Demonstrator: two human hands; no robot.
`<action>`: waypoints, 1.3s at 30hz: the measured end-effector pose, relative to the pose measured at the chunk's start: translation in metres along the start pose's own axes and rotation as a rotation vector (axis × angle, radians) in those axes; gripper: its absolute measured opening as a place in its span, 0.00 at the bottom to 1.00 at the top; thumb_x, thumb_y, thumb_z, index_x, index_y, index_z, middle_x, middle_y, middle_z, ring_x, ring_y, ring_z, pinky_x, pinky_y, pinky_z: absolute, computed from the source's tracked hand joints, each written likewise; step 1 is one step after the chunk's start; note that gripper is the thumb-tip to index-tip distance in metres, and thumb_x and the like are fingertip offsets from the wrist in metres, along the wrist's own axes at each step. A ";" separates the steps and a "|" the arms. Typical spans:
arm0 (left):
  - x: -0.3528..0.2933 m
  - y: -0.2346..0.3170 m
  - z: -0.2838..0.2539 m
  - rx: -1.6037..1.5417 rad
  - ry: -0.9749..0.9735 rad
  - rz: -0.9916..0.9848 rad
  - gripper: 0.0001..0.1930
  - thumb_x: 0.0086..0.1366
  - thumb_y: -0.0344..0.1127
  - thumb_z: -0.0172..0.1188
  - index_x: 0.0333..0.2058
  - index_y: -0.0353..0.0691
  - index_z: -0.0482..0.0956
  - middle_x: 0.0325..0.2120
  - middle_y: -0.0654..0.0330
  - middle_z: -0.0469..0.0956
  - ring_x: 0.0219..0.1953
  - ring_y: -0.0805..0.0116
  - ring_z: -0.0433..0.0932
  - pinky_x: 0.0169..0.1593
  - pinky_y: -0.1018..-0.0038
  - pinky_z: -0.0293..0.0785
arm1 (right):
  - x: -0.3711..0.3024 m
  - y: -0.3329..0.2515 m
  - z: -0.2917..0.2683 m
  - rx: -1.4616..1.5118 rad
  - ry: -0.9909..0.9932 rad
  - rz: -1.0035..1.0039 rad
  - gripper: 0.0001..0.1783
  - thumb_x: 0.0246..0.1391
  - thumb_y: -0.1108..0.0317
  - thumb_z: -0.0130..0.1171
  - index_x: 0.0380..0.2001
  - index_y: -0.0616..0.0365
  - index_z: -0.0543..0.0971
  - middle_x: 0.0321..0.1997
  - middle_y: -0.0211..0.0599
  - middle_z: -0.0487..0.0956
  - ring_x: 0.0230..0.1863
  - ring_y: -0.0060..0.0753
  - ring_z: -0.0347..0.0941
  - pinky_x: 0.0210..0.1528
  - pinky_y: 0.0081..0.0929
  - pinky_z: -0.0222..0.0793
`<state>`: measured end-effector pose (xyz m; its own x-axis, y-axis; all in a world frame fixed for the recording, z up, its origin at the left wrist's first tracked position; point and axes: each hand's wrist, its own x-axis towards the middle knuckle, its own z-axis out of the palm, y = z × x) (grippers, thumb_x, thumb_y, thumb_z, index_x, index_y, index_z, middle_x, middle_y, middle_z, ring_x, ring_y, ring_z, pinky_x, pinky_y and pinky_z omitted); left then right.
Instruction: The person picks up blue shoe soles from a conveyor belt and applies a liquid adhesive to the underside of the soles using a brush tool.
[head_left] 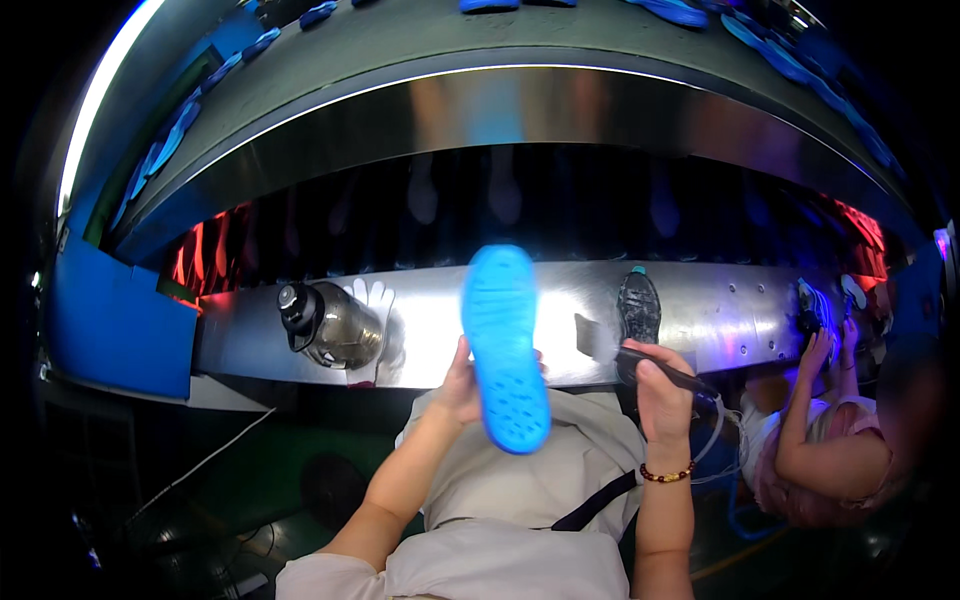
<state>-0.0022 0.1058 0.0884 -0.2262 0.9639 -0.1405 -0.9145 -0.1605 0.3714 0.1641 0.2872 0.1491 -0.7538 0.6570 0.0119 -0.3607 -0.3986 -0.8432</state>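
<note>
My left hand (459, 386) is closed round the edge of a bright blue shoe sole (508, 350), held upright above my lap and the front of the metal ledge. Its lower end is dotted with small dark marks, and the sole covers part of my fingers. In my right hand (664, 392) is a slim black handheld tool (680, 378) with a pale tube or cable running from its rear end. The tool's tip points left and stays apart from the blue sole. Just beyond it, a dark shoe sole (638, 306) lies on the ledge.
Along the steel ledge (430, 300) stand a large dark translucent bottle (340, 325) and, behind it, a white glove (375, 300). A grey patch (597, 336) lies near the dark sole. Blue soles (660, 10) rest on the upper belt. At right, a co-worker's hands (817, 352) handle footwear.
</note>
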 end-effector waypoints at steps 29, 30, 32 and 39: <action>0.007 -0.004 0.081 0.064 0.195 -0.038 0.48 0.50 0.76 0.21 0.58 0.42 0.54 0.50 0.50 0.65 0.51 0.55 0.66 0.55 0.58 0.61 | 0.021 -0.029 0.074 -0.716 -0.476 -0.278 0.11 0.38 0.78 0.60 0.31 0.66 0.77 0.34 0.45 0.78 0.35 0.33 0.75 0.38 0.24 0.70; 0.008 0.000 0.089 0.064 0.196 -0.038 0.48 0.50 0.76 0.21 0.58 0.42 0.54 0.50 0.50 0.65 0.51 0.55 0.66 0.55 0.58 0.61 | 0.017 -0.029 0.076 -0.698 -0.600 -0.283 0.11 0.37 0.78 0.61 0.30 0.66 0.77 0.34 0.46 0.78 0.35 0.35 0.75 0.39 0.25 0.70; 0.006 0.002 0.097 0.003 0.470 -0.051 0.46 0.52 0.75 0.21 0.58 0.43 0.54 0.51 0.51 0.65 0.51 0.57 0.66 0.55 0.60 0.62 | 0.011 -0.037 0.077 -0.617 -0.755 -0.175 0.11 0.37 0.77 0.61 0.30 0.66 0.78 0.34 0.47 0.78 0.36 0.36 0.75 0.40 0.26 0.70; 0.011 -0.001 0.080 0.129 0.315 0.188 0.49 0.51 0.75 0.17 0.52 0.38 0.61 0.41 0.47 0.70 0.40 0.55 0.74 0.45 0.61 0.70 | 0.011 -0.043 0.071 -0.639 -0.716 -0.224 0.11 0.35 0.79 0.60 0.29 0.66 0.78 0.32 0.47 0.78 0.38 0.37 0.75 0.43 0.27 0.69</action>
<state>0.0229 0.1334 0.1605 -0.4964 0.8044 -0.3264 -0.8018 -0.2809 0.5274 0.1323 0.2666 0.2238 -0.9349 0.0484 0.3517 -0.3300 0.2470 -0.9111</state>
